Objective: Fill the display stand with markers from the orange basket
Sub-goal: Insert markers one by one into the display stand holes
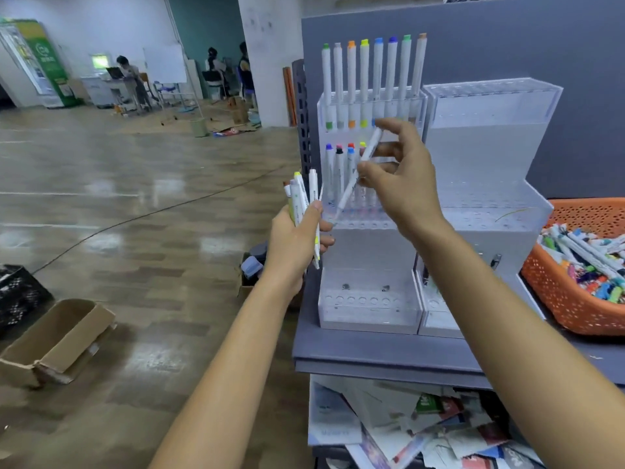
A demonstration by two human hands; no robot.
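Acrylic display stand (pixel 368 252) has its top row (pixel 364 72) full and second row (pixel 339 174) part-filled, lower rows (pixel 362 301) and neighbouring stand (pixel 487 147) empty; right hand (pixel 406 187) pinches one marker (pixel 355 179), left hand (pixel 294 245) grips spares (pixel 299 198).

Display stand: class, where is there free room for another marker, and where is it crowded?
Free: the bottom tier's holes, the middle tier's front holes, and the right-hand stand's top tier. Crowded: the top row, filled edge to edge.
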